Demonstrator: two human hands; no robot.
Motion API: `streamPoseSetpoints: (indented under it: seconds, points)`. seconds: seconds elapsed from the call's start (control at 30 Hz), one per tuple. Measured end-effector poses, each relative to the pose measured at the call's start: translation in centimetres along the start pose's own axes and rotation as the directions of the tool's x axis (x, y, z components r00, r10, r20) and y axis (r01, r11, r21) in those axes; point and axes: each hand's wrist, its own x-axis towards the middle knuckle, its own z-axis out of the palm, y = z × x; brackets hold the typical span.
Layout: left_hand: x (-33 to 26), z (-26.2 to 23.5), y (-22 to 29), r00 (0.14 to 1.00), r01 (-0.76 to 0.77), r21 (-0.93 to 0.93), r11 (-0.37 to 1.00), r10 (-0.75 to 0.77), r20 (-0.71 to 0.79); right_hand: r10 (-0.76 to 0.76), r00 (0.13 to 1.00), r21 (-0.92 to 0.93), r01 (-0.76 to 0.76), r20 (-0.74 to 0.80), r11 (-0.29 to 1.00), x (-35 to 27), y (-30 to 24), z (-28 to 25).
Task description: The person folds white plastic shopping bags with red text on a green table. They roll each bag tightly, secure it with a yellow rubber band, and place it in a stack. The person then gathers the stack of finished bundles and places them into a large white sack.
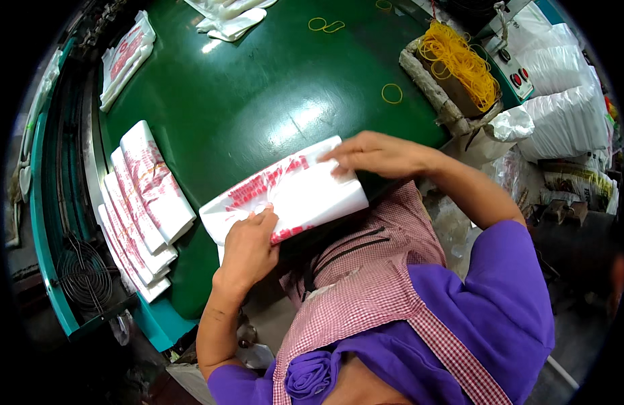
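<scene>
A folded stack of white plastic bags with red print [291,192] lies at the near edge of the green table, slanting up to the right. My left hand [250,244] is closed on its near side, thumb and fingers pressing the plastic. Over the stack's right end reaches my right hand [371,154], fingers stretched and slightly blurred, touching or just above the plastic. Whether anything is under those fingertips is hidden.
Several folded bag bundles [150,196] overlap at the table's left edge. Another bundle [127,59] lies far left. Yellow rubber bands [460,64] fill a box at the right, beside a control box [516,75]. A loose band [392,93] lies on the green tabletop [258,101].
</scene>
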Motion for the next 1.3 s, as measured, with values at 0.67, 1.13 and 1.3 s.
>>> streamPoseSetpoints:
  seconds: [0.67,1.13,1.3]
  points:
    - [4.5,1.1,-3.5,0.937,-0.049,-0.025,0.999,0.037,-0.347,-0.223,0.884,-0.498,-0.012,-0.411,0.867,3.1,3.3,-2.0]
    - [0.0,3.5,-3.1,0.837,-0.317,-0.92,0.232,-0.388,-0.386,-0.523,0.741,-0.547,0.252,-0.421,0.798,7.6,-0.3,3.2]
    - [2.9,2.2,-1.9,0.822,-0.458,-0.877,-0.145,-0.445,-0.355,-0.4,0.753,0.054,0.497,-0.523,0.866,8.0,-2.9,6.4]
